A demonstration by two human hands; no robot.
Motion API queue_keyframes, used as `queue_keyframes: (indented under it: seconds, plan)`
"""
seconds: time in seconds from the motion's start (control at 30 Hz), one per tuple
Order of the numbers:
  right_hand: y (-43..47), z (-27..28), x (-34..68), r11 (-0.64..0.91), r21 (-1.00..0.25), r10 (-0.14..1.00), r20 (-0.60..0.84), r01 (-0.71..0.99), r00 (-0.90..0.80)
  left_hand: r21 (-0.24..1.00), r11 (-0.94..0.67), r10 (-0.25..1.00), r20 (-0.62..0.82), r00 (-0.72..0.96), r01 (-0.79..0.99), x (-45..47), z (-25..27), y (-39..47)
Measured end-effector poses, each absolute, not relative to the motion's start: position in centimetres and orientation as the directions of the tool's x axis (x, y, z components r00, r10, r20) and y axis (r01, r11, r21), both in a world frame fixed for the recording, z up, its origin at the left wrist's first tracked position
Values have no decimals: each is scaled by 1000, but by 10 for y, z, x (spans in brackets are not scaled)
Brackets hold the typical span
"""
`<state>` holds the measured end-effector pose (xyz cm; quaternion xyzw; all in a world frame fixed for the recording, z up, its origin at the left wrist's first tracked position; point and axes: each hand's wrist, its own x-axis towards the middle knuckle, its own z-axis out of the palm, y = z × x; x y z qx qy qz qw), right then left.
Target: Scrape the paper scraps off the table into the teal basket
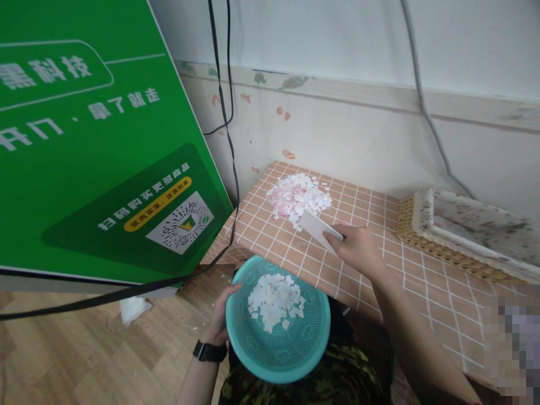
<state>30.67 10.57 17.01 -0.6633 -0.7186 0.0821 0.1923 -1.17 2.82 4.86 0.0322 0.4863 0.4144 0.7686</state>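
Observation:
My left hand (223,312) grips the left rim of a round teal plastic colander (278,365), held below the table's front edge. A heap of small white paper scraps (276,301) lies inside it. My right hand (356,247) is over the table, closed on a flat white card (316,228), whose far end is by the near side of a pile of paper scraps (299,197). That pile is white with pinkish pieces on its left. The fingers of my left hand are partly hidden behind the colander.
The table wears a brown cloth with a white grid (367,208). A fabric-lined wicker basket (464,236) stands on its right. A large green printed panel (105,140) rises at the left, and a black cable (234,169) hangs across the table's left corner. White plastic (134,309) lies on the floor.

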Motion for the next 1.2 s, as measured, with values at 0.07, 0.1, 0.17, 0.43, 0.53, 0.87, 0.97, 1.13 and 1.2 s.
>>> queue_keyframes:
  seconds: [0.07,0.1,0.17,0.43,0.53,0.87,0.97,1.13,1.2]
  plan:
    - [106,171,307,87,-378,986,166,922,-25,455,646,674,-717,178,-613,-12,48,28]
    - [106,171,307,92,-380,986,166,921,-30,454,644,677,-714,181,-616,-12,48,28]
    - [107,170,306,132,-396,985,158,909,-74,462,641,683,-708,181,-613,-13,46,28]
    - [103,170,308,159,-499,983,158,852,-91,494,623,675,-731,98,-607,-22,42,30]
    - [100,168,305,152,-504,985,149,850,-88,508,601,702,-704,104,-617,-25,40,30]
    - [84,165,294,135,-510,989,123,849,-84,491,602,703,-700,125,-630,-26,41,30]
    - [83,165,295,143,-512,989,106,847,-103,491,604,703,-699,129,-628,-27,39,30]
    - [79,167,296,143,-491,989,111,859,-102,493,604,703,-700,126,-626,-27,37,30]
    - [77,167,297,149,-494,989,92,856,-119,493,610,697,-707,124,-621,-27,38,30]
